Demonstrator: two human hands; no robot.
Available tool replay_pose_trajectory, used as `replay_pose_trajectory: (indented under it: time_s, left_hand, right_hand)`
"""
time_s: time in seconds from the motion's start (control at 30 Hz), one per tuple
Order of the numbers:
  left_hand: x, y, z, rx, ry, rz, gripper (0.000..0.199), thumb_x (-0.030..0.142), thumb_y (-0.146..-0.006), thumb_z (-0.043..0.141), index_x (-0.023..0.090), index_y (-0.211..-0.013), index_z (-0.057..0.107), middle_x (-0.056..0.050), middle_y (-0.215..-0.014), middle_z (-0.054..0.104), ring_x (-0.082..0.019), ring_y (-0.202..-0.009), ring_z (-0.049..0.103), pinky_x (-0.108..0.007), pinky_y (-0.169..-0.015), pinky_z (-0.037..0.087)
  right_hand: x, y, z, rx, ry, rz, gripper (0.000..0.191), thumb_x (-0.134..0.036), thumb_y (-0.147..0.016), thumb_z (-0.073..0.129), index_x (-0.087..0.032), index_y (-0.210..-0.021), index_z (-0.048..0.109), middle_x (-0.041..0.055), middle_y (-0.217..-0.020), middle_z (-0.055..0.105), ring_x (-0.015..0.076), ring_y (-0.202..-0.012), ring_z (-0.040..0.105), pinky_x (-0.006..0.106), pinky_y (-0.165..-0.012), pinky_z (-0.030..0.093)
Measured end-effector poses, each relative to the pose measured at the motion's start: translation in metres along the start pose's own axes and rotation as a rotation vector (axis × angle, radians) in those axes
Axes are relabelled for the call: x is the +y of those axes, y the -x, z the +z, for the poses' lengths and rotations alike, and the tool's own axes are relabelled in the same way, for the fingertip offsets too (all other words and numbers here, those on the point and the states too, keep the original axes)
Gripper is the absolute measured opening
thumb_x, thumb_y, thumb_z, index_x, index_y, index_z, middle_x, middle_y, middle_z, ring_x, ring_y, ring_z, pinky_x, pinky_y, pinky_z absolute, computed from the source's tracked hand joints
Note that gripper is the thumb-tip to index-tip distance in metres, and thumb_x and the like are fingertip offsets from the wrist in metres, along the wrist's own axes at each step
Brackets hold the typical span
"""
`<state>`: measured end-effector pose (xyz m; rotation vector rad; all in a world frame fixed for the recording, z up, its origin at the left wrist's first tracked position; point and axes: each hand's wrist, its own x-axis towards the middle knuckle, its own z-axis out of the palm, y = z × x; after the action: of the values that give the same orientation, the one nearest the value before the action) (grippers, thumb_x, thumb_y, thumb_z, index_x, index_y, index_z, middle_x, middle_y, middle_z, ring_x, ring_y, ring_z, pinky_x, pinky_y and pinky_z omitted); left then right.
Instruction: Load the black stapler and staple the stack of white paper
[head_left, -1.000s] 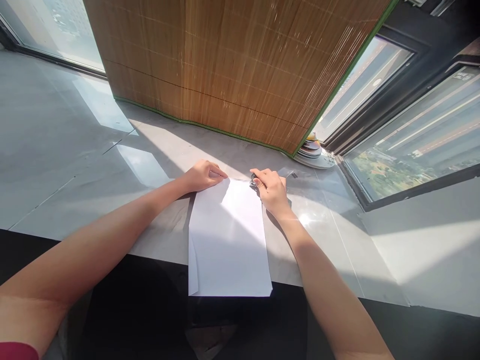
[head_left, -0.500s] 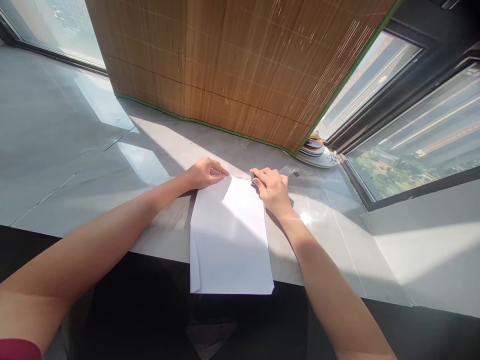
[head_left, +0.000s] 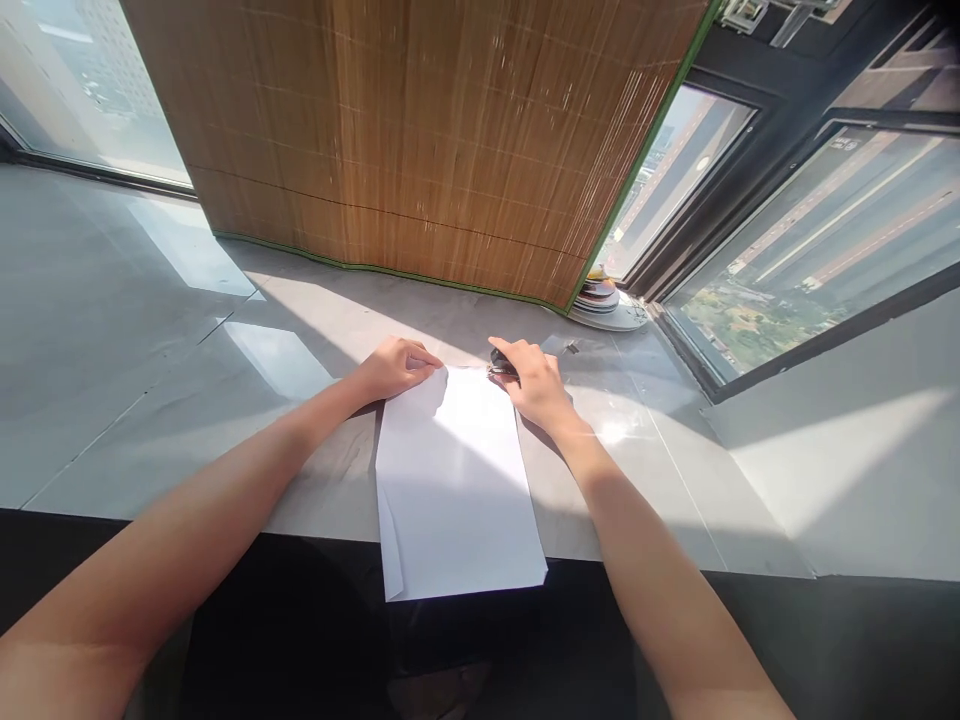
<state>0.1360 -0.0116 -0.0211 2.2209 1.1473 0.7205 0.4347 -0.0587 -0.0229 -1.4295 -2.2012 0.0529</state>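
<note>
White paper (head_left: 457, 490) lies on the grey marbled surface, its near end jutting over the front edge and its left side folded at the bottom. My left hand (head_left: 396, 368) pinches the paper's far left corner between thumb and fingers. At the far right corner, my right hand (head_left: 536, 380) is wrapped round a small black and metal stapler (head_left: 501, 364), whose tip meets the paper's far edge. The palm hides part of the stapler.
A bamboo blind (head_left: 390, 150) with green edging hangs behind the paper. Stacked plates (head_left: 611, 308) stand at the back right beside the window frame. A small clear item (head_left: 571, 348) lies right of my right hand. The grey surface (head_left: 112, 350) stretches left.
The view has shifted. My right hand has moved slightly left along the paper's far edge, and more of the black stapler shows. My left hand still pinches the corner.
</note>
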Motion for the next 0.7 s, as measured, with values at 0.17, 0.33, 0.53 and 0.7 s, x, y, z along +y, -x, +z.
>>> replay_pose_trajectory:
  time_s: [0.17, 0.33, 0.53, 0.7]
  left_hand:
    - [-0.003, -0.001, 0.001, -0.004, -0.027, -0.002, 0.028, 0.036, -0.092, 0.065, 0.029, -0.103, 0.089, -0.003, -0.104, 0.081, -0.022, -0.096, 0.075, -0.034, -0.096, 0.058]
    - [-0.005, -0.002, 0.001, -0.001, -0.009, 0.002, 0.027, 0.037, -0.091, 0.066, 0.028, -0.102, 0.089, -0.004, -0.103, 0.080, -0.022, -0.094, 0.074, -0.035, -0.094, 0.058]
    - [-0.006, -0.003, 0.001, 0.014, -0.019, 0.001, 0.030, 0.040, -0.093, 0.064, 0.029, -0.109, 0.088, -0.005, -0.107, 0.078, -0.023, -0.098, 0.073, -0.035, -0.096, 0.058]
    - [-0.013, -0.005, 0.005, 0.032, -0.036, 0.011, 0.029, 0.039, -0.090, 0.068, 0.030, -0.111, 0.087, -0.005, -0.110, 0.075, -0.022, -0.099, 0.071, -0.033, -0.092, 0.059]
  right_hand:
    - [0.026, -0.002, -0.003, 0.059, -0.151, 0.120, 0.044, -0.019, -0.096, 0.057, -0.026, -0.137, 0.070, 0.0100, -0.114, 0.073, 0.0306, -0.107, 0.064, 0.047, -0.100, 0.051]
    - [0.032, -0.008, 0.008, 0.162, -0.128, 0.209, 0.035, -0.023, -0.094, 0.061, -0.023, -0.127, 0.073, 0.0124, -0.113, 0.074, 0.0319, -0.107, 0.066, 0.049, -0.101, 0.053]
    - [0.016, -0.007, -0.003, 0.455, -0.136, 0.237, 0.034, -0.033, -0.099, 0.062, -0.021, -0.129, 0.072, 0.0160, -0.116, 0.074, 0.0340, -0.110, 0.068, 0.053, -0.103, 0.054]
    - [-0.018, 0.000, 0.000, 0.384, -0.279, 0.140, 0.037, -0.042, -0.098, 0.069, -0.025, -0.130, 0.073, 0.0117, -0.115, 0.077, 0.0304, -0.103, 0.073, 0.048, -0.097, 0.060]
